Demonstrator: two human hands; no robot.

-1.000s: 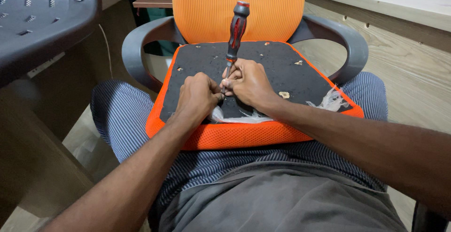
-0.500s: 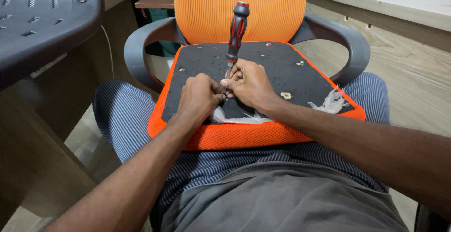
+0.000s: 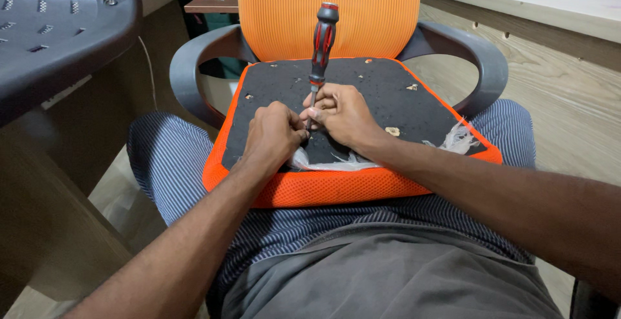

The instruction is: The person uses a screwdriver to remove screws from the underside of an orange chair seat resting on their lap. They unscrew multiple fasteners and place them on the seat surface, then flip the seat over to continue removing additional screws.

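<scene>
An orange mesh chair seat (image 3: 323, 186) lies upside down across my lap, its black underside panel (image 3: 381, 93) facing up. A red and black screwdriver (image 3: 321, 41) stands nearly upright on the panel near its front edge. My right hand (image 3: 343, 115) grips the screwdriver's shaft low down. Beside it, my left hand (image 3: 275, 135) is curled shut and pressed against the tip area, touching the right hand. White torn fabric (image 3: 336, 162) shows under both hands at the panel's front edge. The tip itself is hidden by my fingers.
The chair's orange backrest (image 3: 330, 9) rises behind the panel, with grey armrests (image 3: 466, 54) curving on both sides. A grey plastic chair part (image 3: 58, 28) sits at the upper left. A wooden desk (image 3: 550, 9) runs along the right. More white shreds (image 3: 456, 139) lie at the panel's right.
Both hands stay clamped around the screwdriver's lower shaft. The screwdriver and the seat hold nearly the same position, with only a slight shift in view.
</scene>
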